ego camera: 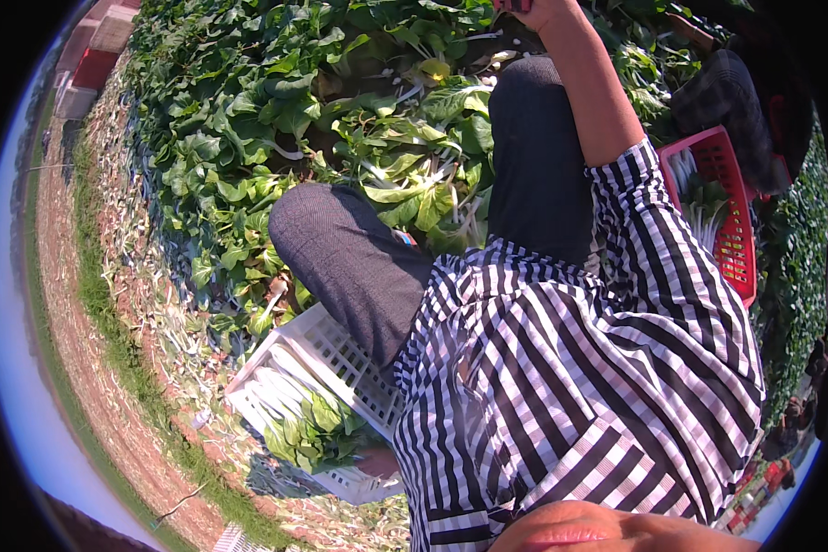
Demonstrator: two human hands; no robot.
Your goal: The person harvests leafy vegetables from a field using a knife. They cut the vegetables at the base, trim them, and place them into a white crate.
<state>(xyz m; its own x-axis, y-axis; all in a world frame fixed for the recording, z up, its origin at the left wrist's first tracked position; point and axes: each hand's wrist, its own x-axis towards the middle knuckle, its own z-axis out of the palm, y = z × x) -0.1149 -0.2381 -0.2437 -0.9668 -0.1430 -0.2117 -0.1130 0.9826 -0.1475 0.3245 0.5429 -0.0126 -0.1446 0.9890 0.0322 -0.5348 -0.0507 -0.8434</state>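
Note:
At the top edge is my right hand (539, 12), partly cut off by the frame. A red object (513, 5) shows at its fingers; the grip itself is not clear. Low on the left side, my left hand (378, 462) is at a white plastic crate (321, 330), beside the leaves of white-stemmed leafy greens (317, 421) lying in it. Its fingers are mostly hidden. Between and beyond my bent knees, cut or loose greens (421, 183) lie on the ground, with pale stems showing. The standing leafy crop (248, 117) spreads to their left.
A red plastic crate (738, 234) holding greens stands at my right, near another person's dark-clad leg (717, 90). Stacked crates (100, 55) stand at the far upper left. Leaf litter, a grass strip (114, 310) and bare soil run along the left. Several people are far off at lower right.

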